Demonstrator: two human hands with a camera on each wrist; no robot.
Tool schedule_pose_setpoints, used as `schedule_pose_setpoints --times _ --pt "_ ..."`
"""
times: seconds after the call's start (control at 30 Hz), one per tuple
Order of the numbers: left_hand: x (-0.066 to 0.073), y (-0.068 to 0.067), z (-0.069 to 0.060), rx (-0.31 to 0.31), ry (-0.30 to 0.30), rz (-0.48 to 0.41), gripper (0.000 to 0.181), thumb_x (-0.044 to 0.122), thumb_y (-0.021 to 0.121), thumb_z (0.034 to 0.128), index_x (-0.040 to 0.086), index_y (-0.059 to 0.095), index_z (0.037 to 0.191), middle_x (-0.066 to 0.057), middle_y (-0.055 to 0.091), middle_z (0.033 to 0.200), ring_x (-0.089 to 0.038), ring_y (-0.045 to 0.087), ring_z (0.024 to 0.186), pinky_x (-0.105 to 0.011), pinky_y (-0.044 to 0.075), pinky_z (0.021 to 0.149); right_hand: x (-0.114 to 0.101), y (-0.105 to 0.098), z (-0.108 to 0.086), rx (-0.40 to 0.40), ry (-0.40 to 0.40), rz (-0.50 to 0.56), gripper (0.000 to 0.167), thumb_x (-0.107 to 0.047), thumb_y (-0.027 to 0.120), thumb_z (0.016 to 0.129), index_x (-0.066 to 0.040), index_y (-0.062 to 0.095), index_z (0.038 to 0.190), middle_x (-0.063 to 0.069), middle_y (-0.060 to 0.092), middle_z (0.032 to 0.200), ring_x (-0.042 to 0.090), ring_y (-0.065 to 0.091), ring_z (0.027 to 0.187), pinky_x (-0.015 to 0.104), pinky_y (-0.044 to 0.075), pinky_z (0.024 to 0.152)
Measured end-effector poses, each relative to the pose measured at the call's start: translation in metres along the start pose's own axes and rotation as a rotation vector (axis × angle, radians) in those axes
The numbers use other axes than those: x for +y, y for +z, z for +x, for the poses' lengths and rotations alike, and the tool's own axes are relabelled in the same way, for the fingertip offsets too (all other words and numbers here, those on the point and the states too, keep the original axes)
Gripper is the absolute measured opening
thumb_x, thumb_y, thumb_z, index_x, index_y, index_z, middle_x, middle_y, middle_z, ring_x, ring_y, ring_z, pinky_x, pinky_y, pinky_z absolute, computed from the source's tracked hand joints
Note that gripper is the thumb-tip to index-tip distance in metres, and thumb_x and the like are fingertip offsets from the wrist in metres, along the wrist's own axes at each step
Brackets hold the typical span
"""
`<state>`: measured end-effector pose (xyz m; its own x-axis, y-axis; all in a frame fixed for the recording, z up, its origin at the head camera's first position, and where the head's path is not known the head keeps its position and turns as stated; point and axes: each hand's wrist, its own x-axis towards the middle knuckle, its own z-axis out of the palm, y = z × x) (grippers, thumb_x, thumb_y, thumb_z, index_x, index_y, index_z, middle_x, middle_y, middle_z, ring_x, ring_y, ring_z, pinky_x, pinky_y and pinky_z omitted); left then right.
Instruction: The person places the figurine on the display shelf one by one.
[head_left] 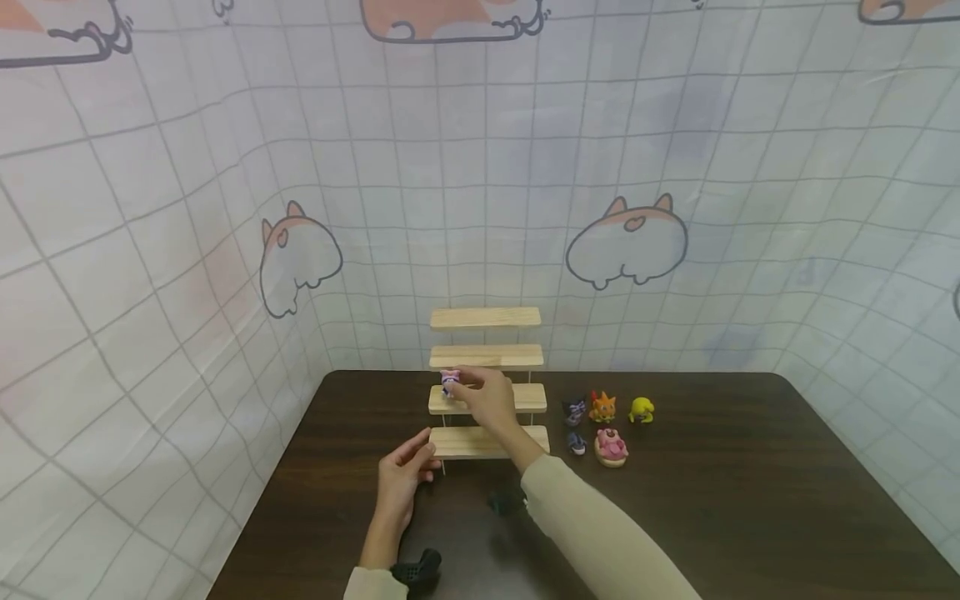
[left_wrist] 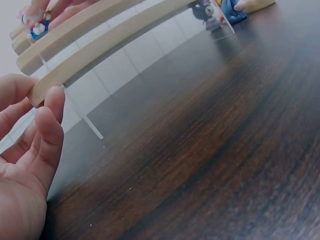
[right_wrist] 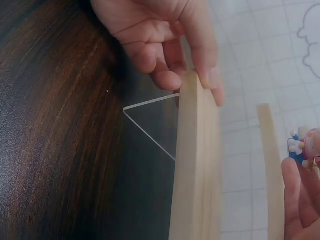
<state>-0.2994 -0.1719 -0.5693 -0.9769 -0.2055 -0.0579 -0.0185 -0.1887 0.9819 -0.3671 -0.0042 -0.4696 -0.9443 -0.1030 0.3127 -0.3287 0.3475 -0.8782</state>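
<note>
A wooden tiered display stand [head_left: 487, 442] with several pale boards stands on the dark table. My left hand [head_left: 401, 479] grips the left end of its lowest board, thumb and fingers about the edge, as the left wrist view [left_wrist: 30, 150] also shows. My right hand [head_left: 491, 402] pinches a small pink, white and blue figurine [head_left: 450, 382] at the left end of the second board from the bottom. In the right wrist view the figurine [right_wrist: 300, 147] is beside that board; whether it touches the wood I cannot tell.
Right of the stand sit several figurines: a dark one [head_left: 574, 411], an orange one [head_left: 602, 407], a yellow one [head_left: 642, 409], a small grey-blue one [head_left: 576, 443] and a pink one [head_left: 611, 448]. Thin clear supports [left_wrist: 92, 126] hold the boards. A grid-patterned curtain [head_left: 487, 167] hangs behind.
</note>
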Motion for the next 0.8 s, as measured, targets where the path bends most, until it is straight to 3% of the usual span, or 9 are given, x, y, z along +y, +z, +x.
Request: schedule_pose_setpoints --times 0.2,0.47,0.8 --pt "0.001 0.0 -0.001 0.003 0.002 -0.004 0.041 0.013 0.074 0.095 0.006 0.067 0.135 -0.002 0.075 0.1 -0.009 0.071 0.073 -0.02 0.055 0.058 0.003 0.004 0.002 0.025 0.012 -0.044 0.036 -0.029 0.079 0.091 -0.014 0.075 0.123 0.008 0.078 0.112 0.028 0.076 0.099 0.034 0.063 0.076" --pt "0.003 -0.001 0.001 -0.008 0.012 -0.001 0.043 0.015 0.074 0.0955 0.005 0.065 0.137 -0.002 0.074 0.1 -0.009 0.071 0.073 -0.02 0.055 0.059 0.002 0.009 0.001 0.025 0.005 -0.103 0.033 -0.032 0.079 0.091 -0.018 0.076 0.121 0.004 0.078 0.113 0.025 0.075 0.105 0.042 0.061 0.089" --pt "0.002 0.001 -0.001 -0.003 0.005 -0.003 0.042 0.015 0.074 0.0952 0.006 0.067 0.136 -0.002 0.075 0.096 -0.009 0.071 0.072 -0.02 0.055 0.058 0.003 0.013 -0.001 0.059 0.025 -0.152 0.035 -0.033 0.08 0.09 -0.018 0.076 0.121 0.003 0.079 0.11 0.023 0.076 0.099 0.043 0.061 0.086"
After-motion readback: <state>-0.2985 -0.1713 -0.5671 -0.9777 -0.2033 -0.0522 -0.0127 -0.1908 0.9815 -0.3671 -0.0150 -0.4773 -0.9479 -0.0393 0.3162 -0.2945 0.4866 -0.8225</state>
